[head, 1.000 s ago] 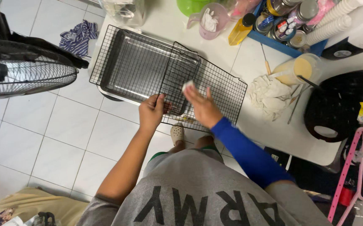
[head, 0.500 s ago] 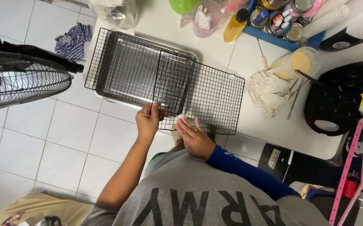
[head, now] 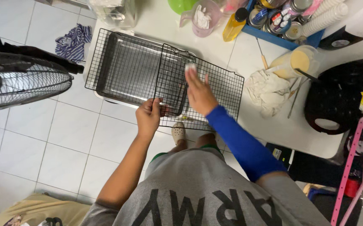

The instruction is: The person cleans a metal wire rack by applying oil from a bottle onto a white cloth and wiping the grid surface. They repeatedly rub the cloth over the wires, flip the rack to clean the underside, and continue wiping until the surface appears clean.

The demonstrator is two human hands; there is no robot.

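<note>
Closest to us is our own grey shirt with big black letters across it, and under it one pale shoe (head: 178,132) on the white floor tiles (head: 35,142). Our left hand (head: 149,116) is curled shut around the near edge of the smaller wire rack (head: 225,90), pinching it. Our right hand (head: 199,93), in a blue sleeve (head: 242,142), lies flat on top of that rack with fingers stretched out, pressing a small white wad (head: 190,67) at the fingertips; can't tell what it's made of.

That rack is a black grid. It's tilted a bit and overlaps the right end of a bigger black rack (head: 123,62) that sits over a shiny metal baking tray (head: 106,94). All of it rests on the white table (head: 282,129).

Further right there's a crumpled cream cloth (head: 269,90), a plastic jug of yellowish batter (head: 294,62) and a black round appliance (head: 340,98). A pink hanger (head: 355,167) dangles off the edge.

At the back: a blue tray (head: 273,35) packed with round cans and jars, a yellow bottle (head: 236,25), a pinkish measuring cup (head: 204,19). Off left, a fan (head: 20,83) and a striped rag (head: 72,42) on the floor.
</note>
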